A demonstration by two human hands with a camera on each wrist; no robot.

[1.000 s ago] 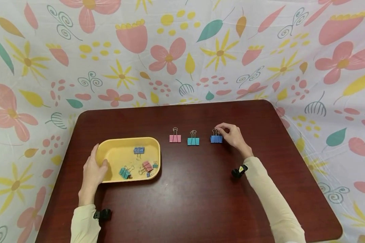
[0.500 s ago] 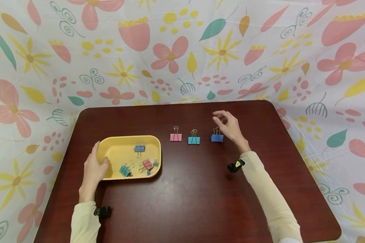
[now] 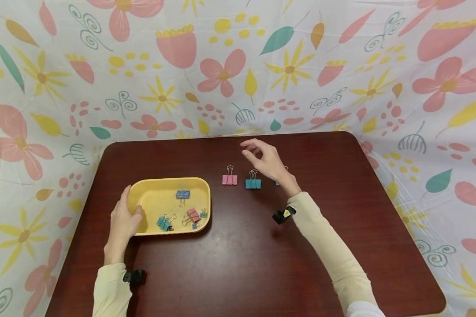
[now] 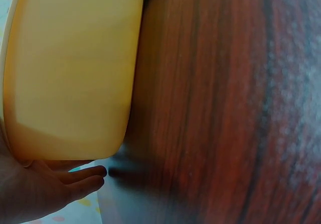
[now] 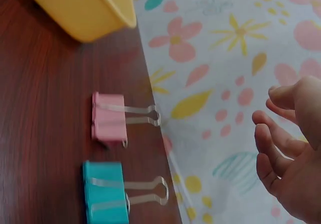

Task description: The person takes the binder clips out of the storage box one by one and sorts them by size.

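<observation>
My left hand holds the yellow bin by its left end, thumb over the rim inside and fingers outside. Inside lie a blue binder clip, a teal one, a pink one and smaller clips near the right corner. To the right of the bin, a pink binder clip and a teal binder clip stand on the table with their handles up. My right hand, fingers loosely bent and holding nothing, is above and behind the teal clip. Its wrist mostly hides a blue binder clip.
The dark wooden table has rounded corners. A floral cloth rises behind its back edge and along both sides. A black camera band sits on the right wrist, another on the left.
My right hand has let go of the blue clip's handles, lifted, and moved left over the row of clips. The left hand has stayed on the bin.
</observation>
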